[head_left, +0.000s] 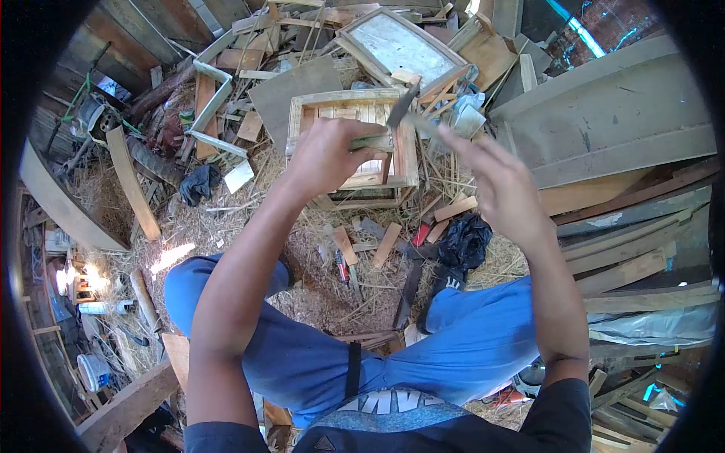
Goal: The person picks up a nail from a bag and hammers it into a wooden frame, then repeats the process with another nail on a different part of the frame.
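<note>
Left hand (pixel 326 156): fingers closed round a stick (pixel 374 141), above the wooden crate (pixel 340 98). Right hand (pixel 500 181): blurred, fingers spread, beside the crate. Wood scraps (pixel 387 243) and black cloth (pixel 464 240) lie near the crate.

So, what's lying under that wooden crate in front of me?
Straw and wood offcuts show around the wooden crate; the crate itself and your left hand, gripping a tool, cover whatever lies directly beneath.

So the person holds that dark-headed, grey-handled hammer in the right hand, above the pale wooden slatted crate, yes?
Not quite: the dark-headed, grey-handled hammer is in the left hand, grip closed round the handle. The right hand is beside it, blurred, fingers stretched out. The head view shows it, above the pale wooden slatted crate.
</note>
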A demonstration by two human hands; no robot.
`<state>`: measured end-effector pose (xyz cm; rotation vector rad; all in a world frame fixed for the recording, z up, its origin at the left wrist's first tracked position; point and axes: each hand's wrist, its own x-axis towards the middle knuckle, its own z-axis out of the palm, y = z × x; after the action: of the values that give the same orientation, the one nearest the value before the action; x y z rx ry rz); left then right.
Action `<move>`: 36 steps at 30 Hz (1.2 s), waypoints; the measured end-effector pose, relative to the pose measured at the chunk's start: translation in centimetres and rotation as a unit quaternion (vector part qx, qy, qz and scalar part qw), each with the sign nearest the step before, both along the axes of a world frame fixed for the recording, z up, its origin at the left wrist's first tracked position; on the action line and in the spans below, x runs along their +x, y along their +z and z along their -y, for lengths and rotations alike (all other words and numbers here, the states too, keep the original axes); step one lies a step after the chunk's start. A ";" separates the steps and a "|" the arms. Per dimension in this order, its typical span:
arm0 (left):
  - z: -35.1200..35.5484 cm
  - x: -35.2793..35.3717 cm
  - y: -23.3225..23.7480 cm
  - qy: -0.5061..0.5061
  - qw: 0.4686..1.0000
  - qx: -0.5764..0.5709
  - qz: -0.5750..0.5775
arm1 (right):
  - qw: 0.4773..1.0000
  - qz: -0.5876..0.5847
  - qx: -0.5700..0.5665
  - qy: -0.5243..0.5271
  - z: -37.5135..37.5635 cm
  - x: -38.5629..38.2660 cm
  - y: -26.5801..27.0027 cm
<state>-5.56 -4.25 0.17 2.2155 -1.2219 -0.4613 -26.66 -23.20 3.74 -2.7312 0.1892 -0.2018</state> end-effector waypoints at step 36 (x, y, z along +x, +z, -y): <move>0.0 0.6 -1.5 -0.018 0.998 -0.056 0.017 | 0.811 0.040 0.540 -0.222 -3.0 -0.1 -2.2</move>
<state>-4.97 -4.25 -1.36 2.1182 -1.2744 -0.3618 -26.75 -20.20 1.51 -1.5010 0.6798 -0.2364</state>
